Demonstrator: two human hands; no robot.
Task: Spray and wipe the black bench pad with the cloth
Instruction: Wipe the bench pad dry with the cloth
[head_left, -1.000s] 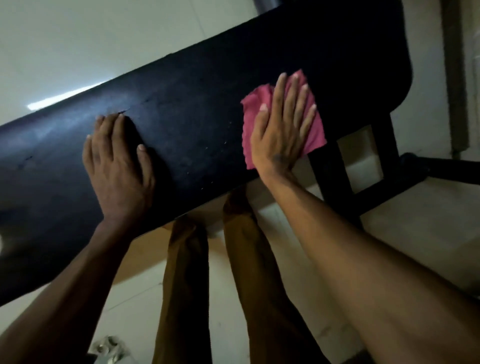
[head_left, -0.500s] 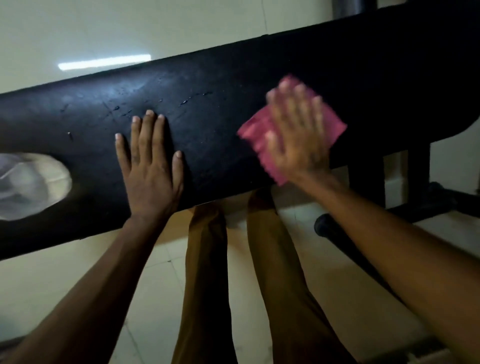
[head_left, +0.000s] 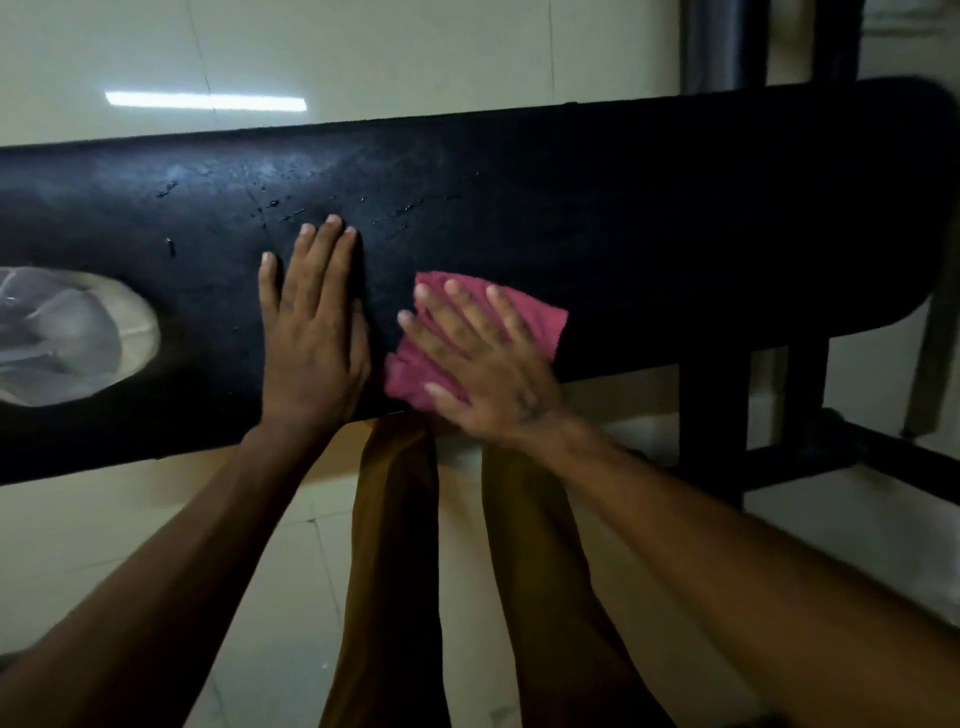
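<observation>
The black bench pad (head_left: 649, 208) runs across the view from left to right, with small wet droplets and scuffs near its far edge. A pink cloth (head_left: 535, 317) lies on the pad's near edge, pressed flat under my right hand (head_left: 478, 358), whose fingers are spread over it. My left hand (head_left: 311, 322) rests flat on the pad just left of the cloth, fingers together, holding nothing. A clear, whitish object (head_left: 62, 338) that may be the spray bottle lies on the pad at the far left.
Black metal bench legs and a floor bar (head_left: 753, 441) stand under the pad's right end. A dark upright post (head_left: 727, 47) rises behind it. My legs in brown trousers (head_left: 400, 571) stand against the near edge, on pale floor tiles.
My right hand has slid the cloth left and toward the near edge, ending close to my left hand. The view has shifted, showing more of the pad's right end.
</observation>
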